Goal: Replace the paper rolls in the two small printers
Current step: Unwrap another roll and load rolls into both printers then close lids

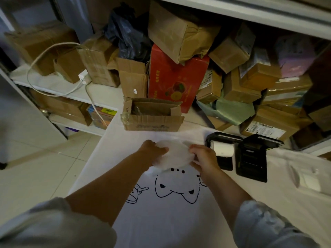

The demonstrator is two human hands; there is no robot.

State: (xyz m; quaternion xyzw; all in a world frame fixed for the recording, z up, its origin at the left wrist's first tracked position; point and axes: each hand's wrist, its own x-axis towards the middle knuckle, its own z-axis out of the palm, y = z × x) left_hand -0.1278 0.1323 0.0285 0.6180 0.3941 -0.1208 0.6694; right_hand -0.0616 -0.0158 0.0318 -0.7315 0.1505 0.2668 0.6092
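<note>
Both hands hold a white plastic bag (172,154) over the table: L hand (152,151) & R hand (204,156) fingers pinch its sides. 2 black printers sit open just R of it, one (223,161) w/ a paper roll (222,148) inside, other (252,161) beside it

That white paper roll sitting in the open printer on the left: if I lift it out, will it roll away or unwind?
The paper roll is a cylinder lying on its side in the left printer, so it would probably roll on the flat white tabletop. It looks small, likely light. A loose end isn't visible, so unwinding is uncertain.
</note>
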